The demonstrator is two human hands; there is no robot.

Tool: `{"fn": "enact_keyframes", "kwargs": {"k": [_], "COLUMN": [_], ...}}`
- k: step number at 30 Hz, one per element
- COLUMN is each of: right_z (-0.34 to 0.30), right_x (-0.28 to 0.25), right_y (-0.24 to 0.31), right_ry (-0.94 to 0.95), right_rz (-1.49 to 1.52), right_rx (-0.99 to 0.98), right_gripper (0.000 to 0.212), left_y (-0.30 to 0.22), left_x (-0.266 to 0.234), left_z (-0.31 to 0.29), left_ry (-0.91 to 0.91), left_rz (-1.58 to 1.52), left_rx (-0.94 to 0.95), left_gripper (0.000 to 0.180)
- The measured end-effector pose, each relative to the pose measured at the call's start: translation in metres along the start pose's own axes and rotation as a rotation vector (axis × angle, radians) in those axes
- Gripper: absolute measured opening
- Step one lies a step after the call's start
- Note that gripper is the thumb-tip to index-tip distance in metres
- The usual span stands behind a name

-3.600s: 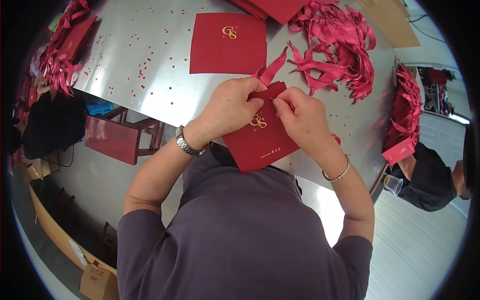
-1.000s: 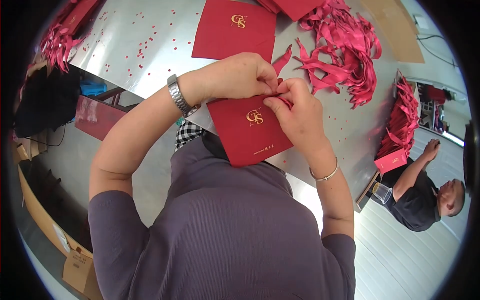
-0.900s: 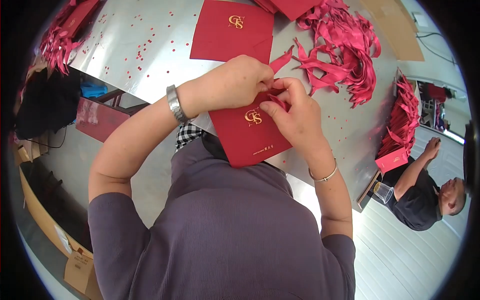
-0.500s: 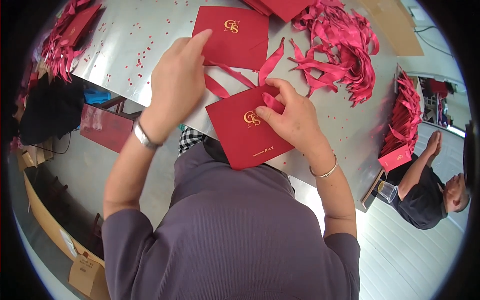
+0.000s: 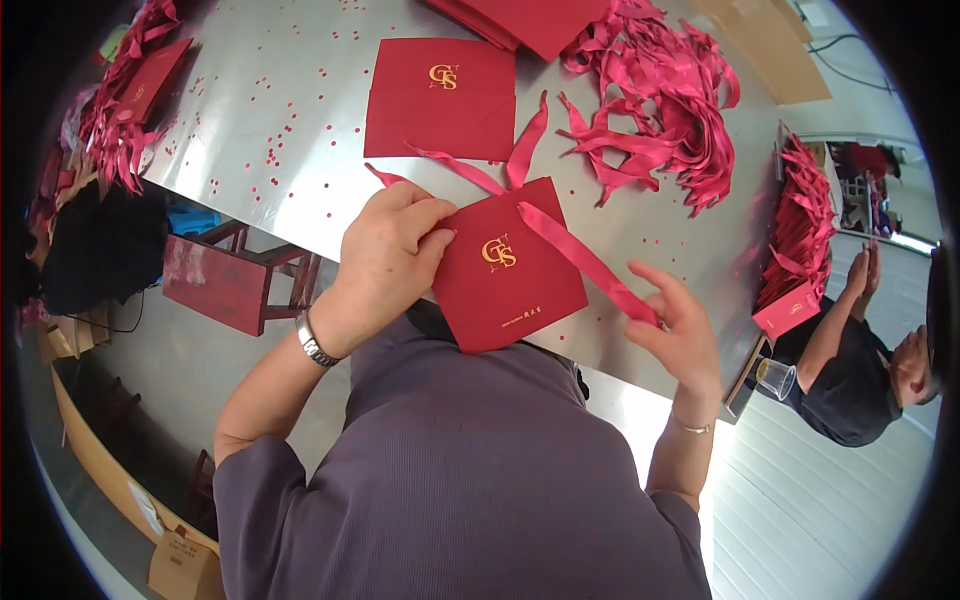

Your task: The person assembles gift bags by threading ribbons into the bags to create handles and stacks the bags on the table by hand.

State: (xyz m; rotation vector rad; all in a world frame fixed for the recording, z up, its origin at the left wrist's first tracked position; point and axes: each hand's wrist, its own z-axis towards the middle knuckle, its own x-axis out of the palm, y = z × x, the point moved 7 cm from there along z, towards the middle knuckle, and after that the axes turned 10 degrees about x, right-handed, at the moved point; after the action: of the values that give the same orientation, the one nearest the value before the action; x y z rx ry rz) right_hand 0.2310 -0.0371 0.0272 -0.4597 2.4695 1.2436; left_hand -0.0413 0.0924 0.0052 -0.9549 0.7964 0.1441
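A red paper bag (image 5: 510, 290) with gold print lies flat at the table's near edge, tilted a little and hanging over toward my lap. Its upper left corner is pinched between the fingers and thumb of my left hand (image 5: 395, 255). My right hand (image 5: 678, 335) grips the end of a dark pink ribbon (image 5: 580, 258) and draws it taut from the bag's upper edge. Beyond that edge, other ribbon ends (image 5: 528, 140) stick out over the table. Farther off lies another red bag (image 5: 440, 115), flat, touched by neither hand.
A heap of loose pink ribbons (image 5: 690, 125) sits at the far right, beside stacked red bags (image 5: 540, 22). Ribboned bags (image 5: 800, 235) line the table's right edge, near a plastic cup (image 5: 775, 378) and a seated person (image 5: 840, 375). Red paper dots (image 5: 270, 160) litter the metal table; a stool (image 5: 225, 275) stands left.
My right hand has moved right, pulling the ribbon out across the bag. My left hand has come down from the far bag onto the near bag's left corner.
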Motion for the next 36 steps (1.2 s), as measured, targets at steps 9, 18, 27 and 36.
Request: {"fn": "enact_keyframes", "kwargs": {"k": [9,18,27,36], "right_z": [-0.036,-0.016,0.007,0.041], "right_x": [0.0,0.01,0.062,0.095], "right_y": [-0.014,0.007,0.082,0.068], "right_ry": [0.2,-0.206,-0.381,-0.36], "right_rz": [0.765,0.468,-0.09,-0.137], "right_rx": [-0.321,-0.303,-0.741,-0.769], "right_gripper": [0.063,0.022,0.012,0.013], "left_y": [0.004,-0.006,-0.016,-0.019], "left_x": [0.003,-0.009,0.007,0.024], "left_z": [0.004,0.008,0.013,0.015], "left_ry": [0.125,0.087,-0.008,-0.097], "left_rz": [-0.114,-0.111,-0.209,-0.094], "left_rx": [-0.096,-0.045,-0.008,0.16], "left_gripper": [0.021,0.025,0.012,0.015]}}
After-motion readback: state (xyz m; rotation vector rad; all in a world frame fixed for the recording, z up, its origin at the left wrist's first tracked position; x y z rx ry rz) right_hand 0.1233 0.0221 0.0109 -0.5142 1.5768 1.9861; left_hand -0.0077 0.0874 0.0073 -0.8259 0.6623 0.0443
